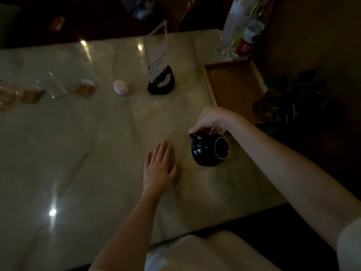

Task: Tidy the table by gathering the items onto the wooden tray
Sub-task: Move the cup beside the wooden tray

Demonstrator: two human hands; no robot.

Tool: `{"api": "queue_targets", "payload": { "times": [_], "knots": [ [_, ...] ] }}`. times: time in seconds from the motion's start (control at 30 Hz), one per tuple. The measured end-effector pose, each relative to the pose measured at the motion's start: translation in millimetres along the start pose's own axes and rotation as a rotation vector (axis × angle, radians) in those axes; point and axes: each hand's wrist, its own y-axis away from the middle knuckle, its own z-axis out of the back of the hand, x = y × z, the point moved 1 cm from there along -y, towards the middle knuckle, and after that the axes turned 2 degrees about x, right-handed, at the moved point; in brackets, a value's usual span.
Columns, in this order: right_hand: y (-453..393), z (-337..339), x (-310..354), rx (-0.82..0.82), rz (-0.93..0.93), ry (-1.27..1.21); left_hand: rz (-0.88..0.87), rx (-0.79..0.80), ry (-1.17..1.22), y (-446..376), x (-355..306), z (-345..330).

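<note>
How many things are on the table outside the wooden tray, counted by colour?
Black: 2, teapot held by the right hand, and holder
White: 1, round object
Brown: 2, packets
Clear: 2, sign stand, glass
Total: 7

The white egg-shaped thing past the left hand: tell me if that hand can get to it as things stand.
Probably yes. The left hand lies flat and empty on the table, and only bare marble shows between it and the white egg-shaped thing; it would take a forward stretch.
</note>
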Motion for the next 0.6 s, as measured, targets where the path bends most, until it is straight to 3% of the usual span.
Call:
{"api": "queue_targets", "payload": {
  "times": [0.3,0.6],
  "knots": [
    [36.9,-1.5,-35.1,-0.139,0.32,-0.429,0.003,-0.015,0.019,1.0,-1.3,0.4],
    [49.0,-40.9,-102.2,-0.187,0.327,-0.72,0.001,-0.03,0.036,-0.5,1.0,-4.1]
  ]
}}
